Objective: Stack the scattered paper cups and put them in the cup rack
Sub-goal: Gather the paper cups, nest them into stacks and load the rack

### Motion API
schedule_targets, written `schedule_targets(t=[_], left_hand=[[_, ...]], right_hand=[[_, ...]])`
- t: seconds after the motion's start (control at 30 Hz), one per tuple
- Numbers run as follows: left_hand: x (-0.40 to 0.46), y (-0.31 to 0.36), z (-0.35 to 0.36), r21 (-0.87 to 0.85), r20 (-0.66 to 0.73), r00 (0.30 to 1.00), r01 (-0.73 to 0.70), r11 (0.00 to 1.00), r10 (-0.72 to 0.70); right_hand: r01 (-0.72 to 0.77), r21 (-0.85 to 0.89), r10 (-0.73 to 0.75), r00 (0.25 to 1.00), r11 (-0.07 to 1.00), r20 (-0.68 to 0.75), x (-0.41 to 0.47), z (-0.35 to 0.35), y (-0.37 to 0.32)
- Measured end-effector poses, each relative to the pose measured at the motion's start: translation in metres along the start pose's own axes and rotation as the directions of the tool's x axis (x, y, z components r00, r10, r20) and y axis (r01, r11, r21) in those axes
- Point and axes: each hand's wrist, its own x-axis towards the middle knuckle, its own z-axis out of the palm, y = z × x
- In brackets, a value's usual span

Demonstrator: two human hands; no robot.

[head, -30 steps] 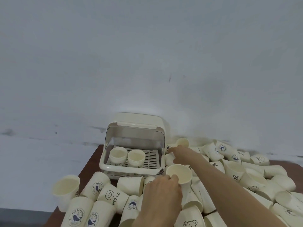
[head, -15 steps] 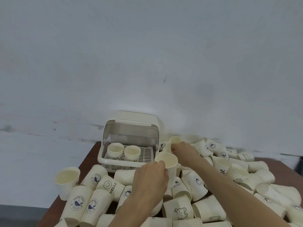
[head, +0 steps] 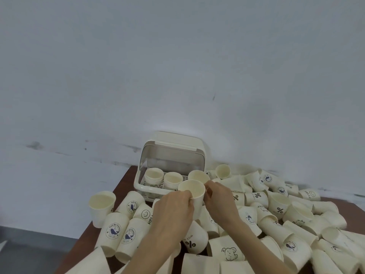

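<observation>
My left hand [head: 173, 210] grips an upright cream paper cup [head: 192, 191] by its side, in front of the cup rack. My right hand [head: 219, 200] is closed around a second paper cup [head: 198, 176], held just behind and right of the first, rims nearly touching. The cream cup rack [head: 138, 186] stands at the table's back with its lid raised [head: 173, 140]. Two upright cups [head: 154, 176] [head: 172, 179] stand on its grid. Several loose printed cups [head: 256, 198] lie scattered over the table.
One cup [head: 101, 207] stands upright at the left table edge. Lying cups [head: 113, 232] crowd the front left, and a deep pile [head: 296, 218] fills the right. The brown table [head: 123, 180] ends against a pale wall [head: 177, 76].
My right hand has drawn back from the far pile with a cup and met the left hand. The left hand has lifted its cup toward the rack. The view has shifted.
</observation>
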Motion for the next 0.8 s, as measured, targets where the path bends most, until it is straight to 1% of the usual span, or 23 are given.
schedule_targets(t=[0.1, 0.17, 0.27, 0.33, 0.43, 0.6, 0.7, 0.8], left_hand=[[-0.001, -0.012, -0.002, -0.011, -0.008, 0.999, 0.037, 0.999, -0.037], [-0.001, -0.019, -0.005, -0.021, -0.018, 0.998, 0.054, 0.998, -0.054], [0.0, -0.027, -0.01, -0.024, -0.024, 0.997, 0.073, 0.997, -0.074], [-0.001, -0.032, -0.012, -0.024, -0.024, 0.996, 0.086, 0.996, -0.087], [-0.001, -0.041, -0.012, -0.011, -0.03, 0.994, 0.101, 0.995, -0.101], [0.002, -0.053, -0.014, -0.033, -0.052, 0.992, 0.115, 0.993, -0.117], [0.005, -0.058, -0.016, 0.018, -0.056, 0.988, 0.142, 0.99, -0.141], [0.011, -0.065, -0.016, 0.068, -0.05, 0.988, 0.149, 0.986, -0.146]], right_hand=[[-0.015, 0.049, 0.013, 1.0, 0.999, 0.023, 0.018, 0.012, -0.01], [0.005, 0.051, -0.004, 1.0, 0.999, -0.007, 0.032, 0.019, -0.021], [-0.01, 0.085, 0.016, 0.997, 0.996, -0.074, 0.053, 0.031, -0.034], [-0.011, 0.07, 0.017, 0.997, 0.997, -0.082, 0.064, 0.041, -0.039], [-0.017, 0.01, 0.017, 0.999, 1.0, -0.048, 0.071, 0.052, -0.04], [-0.037, -0.053, 0.042, 0.996, 0.998, 0.083, 0.074, 0.068, -0.039], [-0.033, -0.079, 0.045, 0.987, 0.996, 0.154, 0.074, 0.077, -0.036], [-0.017, -0.125, 0.038, 0.984, 0.992, 0.171, 0.073, 0.084, -0.032]])
